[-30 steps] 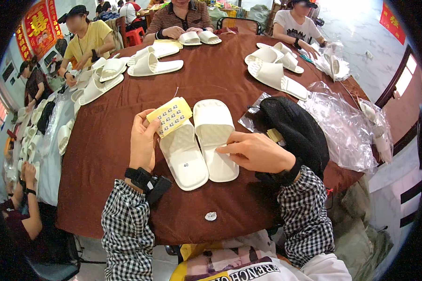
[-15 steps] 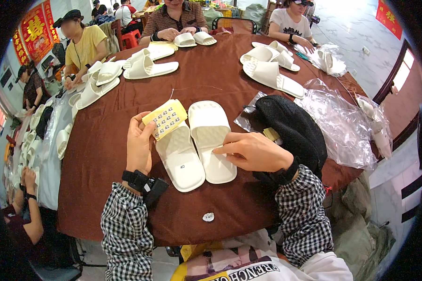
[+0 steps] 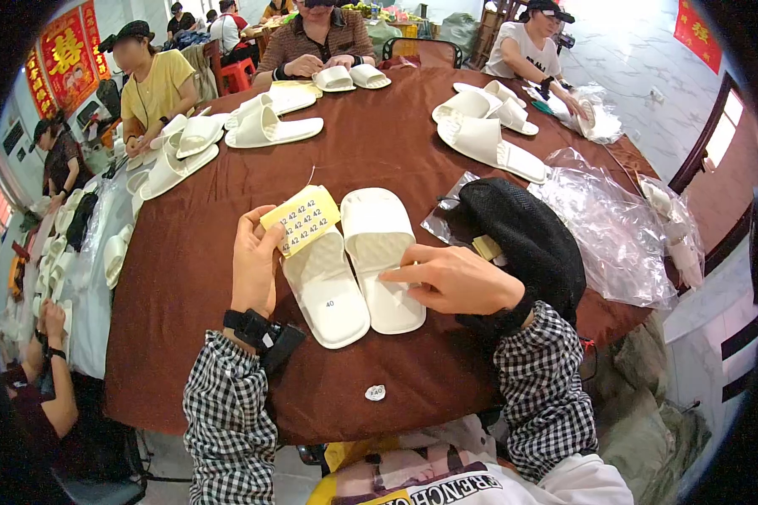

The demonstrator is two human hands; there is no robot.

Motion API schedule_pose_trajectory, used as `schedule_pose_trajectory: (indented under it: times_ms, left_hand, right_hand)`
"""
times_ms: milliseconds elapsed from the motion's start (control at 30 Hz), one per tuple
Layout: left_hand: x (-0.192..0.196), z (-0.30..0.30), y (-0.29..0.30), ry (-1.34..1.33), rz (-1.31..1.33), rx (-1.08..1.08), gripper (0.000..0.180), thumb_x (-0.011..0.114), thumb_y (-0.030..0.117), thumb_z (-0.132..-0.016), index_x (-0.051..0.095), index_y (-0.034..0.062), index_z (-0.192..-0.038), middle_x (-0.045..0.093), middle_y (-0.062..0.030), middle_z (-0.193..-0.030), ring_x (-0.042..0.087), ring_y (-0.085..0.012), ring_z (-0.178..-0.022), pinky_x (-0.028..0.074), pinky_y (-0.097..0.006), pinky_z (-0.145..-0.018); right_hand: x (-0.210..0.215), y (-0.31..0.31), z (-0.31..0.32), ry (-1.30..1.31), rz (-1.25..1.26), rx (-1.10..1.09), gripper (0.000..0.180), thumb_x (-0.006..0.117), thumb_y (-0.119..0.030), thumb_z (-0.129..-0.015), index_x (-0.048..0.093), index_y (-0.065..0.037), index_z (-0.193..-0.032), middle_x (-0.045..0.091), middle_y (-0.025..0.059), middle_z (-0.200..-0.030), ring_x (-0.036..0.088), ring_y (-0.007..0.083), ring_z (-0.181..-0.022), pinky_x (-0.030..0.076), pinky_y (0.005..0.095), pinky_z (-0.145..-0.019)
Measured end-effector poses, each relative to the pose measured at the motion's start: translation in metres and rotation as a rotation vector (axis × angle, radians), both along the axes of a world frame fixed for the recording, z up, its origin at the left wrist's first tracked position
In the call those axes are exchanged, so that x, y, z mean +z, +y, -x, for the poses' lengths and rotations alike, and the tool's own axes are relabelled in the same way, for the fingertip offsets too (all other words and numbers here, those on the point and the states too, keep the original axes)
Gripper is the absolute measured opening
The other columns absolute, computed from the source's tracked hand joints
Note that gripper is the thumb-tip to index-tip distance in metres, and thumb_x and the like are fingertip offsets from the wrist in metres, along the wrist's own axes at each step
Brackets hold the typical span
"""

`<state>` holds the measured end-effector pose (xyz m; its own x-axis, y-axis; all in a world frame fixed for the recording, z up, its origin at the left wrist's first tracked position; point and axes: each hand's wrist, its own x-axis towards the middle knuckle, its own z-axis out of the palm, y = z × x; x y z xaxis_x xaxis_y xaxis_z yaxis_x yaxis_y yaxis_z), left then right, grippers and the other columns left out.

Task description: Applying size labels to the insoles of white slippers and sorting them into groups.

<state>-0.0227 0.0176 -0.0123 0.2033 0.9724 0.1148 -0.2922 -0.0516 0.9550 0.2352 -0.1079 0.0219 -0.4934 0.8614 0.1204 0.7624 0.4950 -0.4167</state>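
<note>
A pair of white slide slippers stands before me on the brown cloth. My left hand (image 3: 257, 257) pinches a yellow-backed sticker sheet (image 3: 301, 220) printed with small dark numbers, held over the strap of the left slipper (image 3: 333, 290). A small printed label sits on that slipper's heel. My right hand (image 3: 461, 279) is over the right slipper (image 3: 394, 310), its index fingertip on the insole and the thumb apart from it. Whether a sticker lies under that fingertip is hidden. A small round whitish scrap (image 3: 375, 393) lies near the table's front edge.
A black mesh bag or cap (image 3: 526, 240) lies right of my right hand, beside crumpled clear plastic bags (image 3: 606, 227). More white slippers (image 3: 488, 145) stand farther back on the brown tablecloth (image 3: 370, 156). Several people work around the table, one at the far right handling plastic-wrapped slippers.
My right index finger looks straighter on the right slipper's insole. The left hand still holds the sheet. The far-right person has leaned forward, reaching to the plastic-wrapped slippers.
</note>
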Motion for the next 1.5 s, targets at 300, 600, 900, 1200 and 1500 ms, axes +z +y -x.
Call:
schedule_pose_trajectory:
  times_ms: [300, 600, 900, 1200, 1500]
  left_hand:
    - [0.002, -0.006, -0.004, -0.049, -0.065, -0.025, 0.044, 0.049, -0.001, -0.095, 0.045, 0.0048, -0.138, 0.06, -0.0088, -0.122, 0.06, -0.0147, -0.107, 0.05, -0.029, -0.093]
    - [0.001, 0.0, -0.001, -0.029, -0.06, -0.075, 0.034, 0.045, 0.0, -0.097, 0.062, 0.0038, -0.126, 0.063, -0.0081, -0.118, 0.061, -0.0128, -0.103, 0.051, -0.027, -0.091]
    - [0.003, -0.002, -0.003, -0.026, -0.097, -0.08, 0.034, 0.045, -0.001, -0.096, 0.063, 0.0025, -0.125, 0.064, -0.0078, -0.117, 0.061, -0.0123, -0.1, 0.051, -0.028, -0.089]
    - [-0.001, 0.002, 0.0, 0.009, -0.106, -0.057, 0.032, 0.046, -0.001, -0.096, 0.067, 0.0001, -0.12, 0.067, -0.0075, -0.115, 0.061, -0.0121, -0.1, 0.049, -0.027, -0.091]
    - [0.031, -0.012, -0.041, 0.52, -0.634, 0.107, 0.04, 0.049, 0.002, -0.094, 0.057, 0.0021, -0.134, 0.057, -0.0183, -0.131, 0.059, -0.0261, -0.111, 0.047, -0.035, -0.094]
  right_hand:
    - [-0.002, 0.0, -0.009, 0.045, 0.037, 0.037, 0.037, 0.06, -0.015, -0.088, 0.062, -0.01, -0.125, 0.059, 0.0144, -0.103, 0.064, 0.0339, -0.089, 0.052, 0.0429, -0.078]
    - [-0.003, 0.002, -0.011, 0.039, 0.077, 0.06, 0.037, 0.061, -0.02, -0.09, 0.061, -0.008, -0.125, 0.058, 0.0157, -0.107, 0.063, 0.0345, -0.092, 0.051, 0.0435, -0.08]
    - [-0.002, 0.0, -0.017, 0.002, 0.095, 0.089, 0.044, 0.063, -0.026, -0.089, 0.058, -0.011, -0.13, 0.057, 0.0159, -0.111, 0.061, 0.035, -0.099, 0.05, 0.0423, -0.085]
    - [-0.004, 0.0, -0.012, -0.022, 0.05, 0.064, 0.044, 0.062, -0.028, -0.092, 0.058, -0.015, -0.133, 0.055, 0.0146, -0.113, 0.062, 0.0312, -0.092, 0.05, 0.0401, -0.08]
    - [-0.019, 0.004, -0.014, 0.122, -0.002, -0.204, 0.037, 0.064, -0.023, -0.088, 0.063, -0.001, -0.118, 0.059, 0.0224, -0.107, 0.061, 0.0379, -0.099, 0.051, 0.0437, -0.086]
